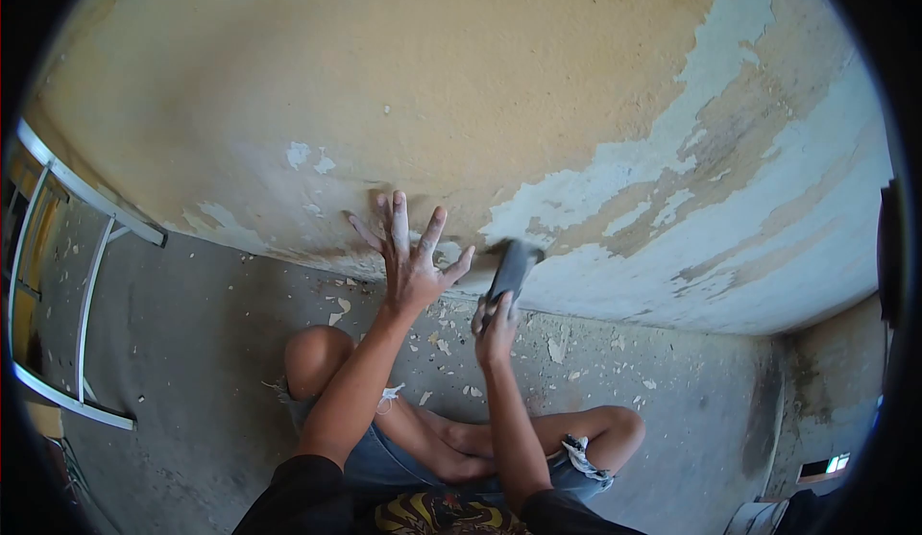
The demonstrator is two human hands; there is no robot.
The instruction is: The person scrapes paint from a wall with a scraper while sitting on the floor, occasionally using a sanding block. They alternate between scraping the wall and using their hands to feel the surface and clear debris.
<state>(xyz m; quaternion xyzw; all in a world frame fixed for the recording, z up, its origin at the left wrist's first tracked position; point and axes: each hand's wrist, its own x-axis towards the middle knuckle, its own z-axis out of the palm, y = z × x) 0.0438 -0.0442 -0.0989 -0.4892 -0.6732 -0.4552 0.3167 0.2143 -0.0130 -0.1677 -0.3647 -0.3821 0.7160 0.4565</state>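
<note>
My left hand [413,264] has its fingers spread, the tips at the lower part of the peeling wall [384,84]; whitish dust covers them. In my right hand [496,328] is a dark grey scraper [511,271], its far end blurred and close to the wall. Fingers wrap round its lower part, so the handle is mostly hidden. Beside the scraper, the yellowish paint gives way to a pale bluish-white patch [576,194] with ragged edges. My hands are apart, the left one slightly higher.
Paint flakes [557,350] litter the grey floor [211,343] along the wall's foot. My crossed legs [567,434] rest on the floor. A white metal frame [91,295] stands at the left. A whitish round container [756,519] sits at the lower right.
</note>
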